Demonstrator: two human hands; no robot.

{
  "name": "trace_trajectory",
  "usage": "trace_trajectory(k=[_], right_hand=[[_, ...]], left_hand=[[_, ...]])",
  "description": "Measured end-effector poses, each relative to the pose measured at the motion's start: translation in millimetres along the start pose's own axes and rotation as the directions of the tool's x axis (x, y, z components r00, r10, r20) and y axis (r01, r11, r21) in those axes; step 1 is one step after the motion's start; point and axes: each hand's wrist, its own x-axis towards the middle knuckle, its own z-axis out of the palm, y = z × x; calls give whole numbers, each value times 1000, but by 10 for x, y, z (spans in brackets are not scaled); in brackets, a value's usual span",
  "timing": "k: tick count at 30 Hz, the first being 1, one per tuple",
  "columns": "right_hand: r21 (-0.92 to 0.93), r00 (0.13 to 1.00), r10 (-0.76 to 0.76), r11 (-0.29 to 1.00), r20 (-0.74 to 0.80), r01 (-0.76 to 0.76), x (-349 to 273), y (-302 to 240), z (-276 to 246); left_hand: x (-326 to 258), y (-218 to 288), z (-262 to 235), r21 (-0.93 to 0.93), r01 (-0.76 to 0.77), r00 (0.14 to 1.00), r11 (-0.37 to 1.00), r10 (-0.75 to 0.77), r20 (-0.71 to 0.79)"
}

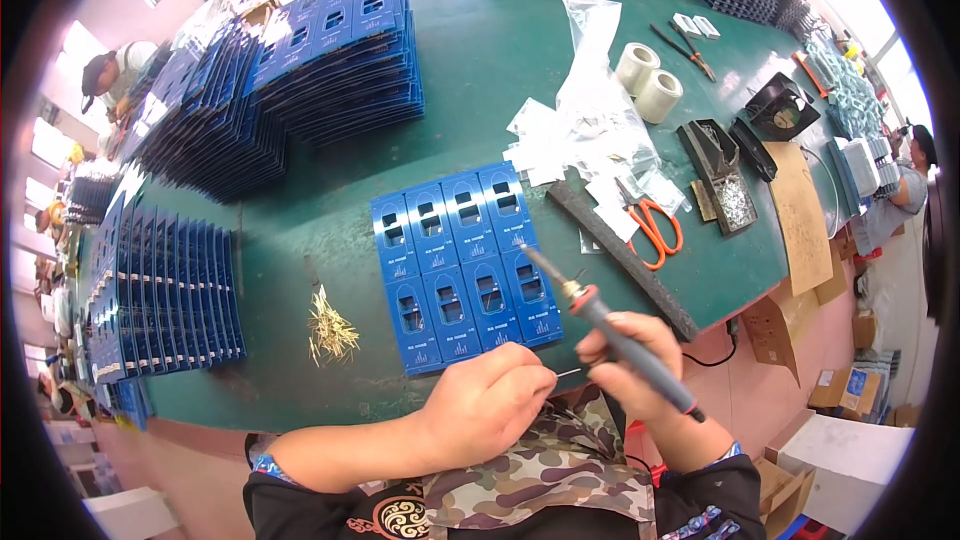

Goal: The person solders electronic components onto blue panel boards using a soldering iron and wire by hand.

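My right hand [640, 365] is wrapped round a soldering iron [625, 340] with a grey handle and red collar, its tip pointing up and left over the board's right edge. My left hand [487, 395] is closed at the table's near edge, below the board. A thin silvery wire [568, 373] spans the small gap between the hands; its ends are hidden in my fingers. Flat on the table lies a blue circuit board panel [455, 275] of several units with dark square cutouts. Left of it is a small pile of gold-coloured pins [330, 328].
Stacks of blue boards [340, 60] stand at the far left, with an upright row [165, 295] nearer. To the right are a dark bar [620, 255], orange-handled scissors [655, 235], tape rolls [655, 90], plastic bags [600, 90], a black fan [782, 107] and pliers [690, 55]. Co-workers sit at both sides.
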Motion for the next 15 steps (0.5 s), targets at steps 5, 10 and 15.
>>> trace_trajectory(k=[5, 10, 15], right_hand=[[-69, 994, -101, 992, 31, 103, 25, 86, 172], [-177, 997, -67, 982, -30, 61, 86, 10, 69], [-348, 990, -141, 929, -18, 125, 276, 12, -254]], left_hand=[[-62, 15, 22, -23, 3, 999, 1000, -3, -40], [-100, -80, -226, 96, 35, 999, 995, -35, -6], [-55, -382, -490, 347, 93, 989, 933, -47, -140]])
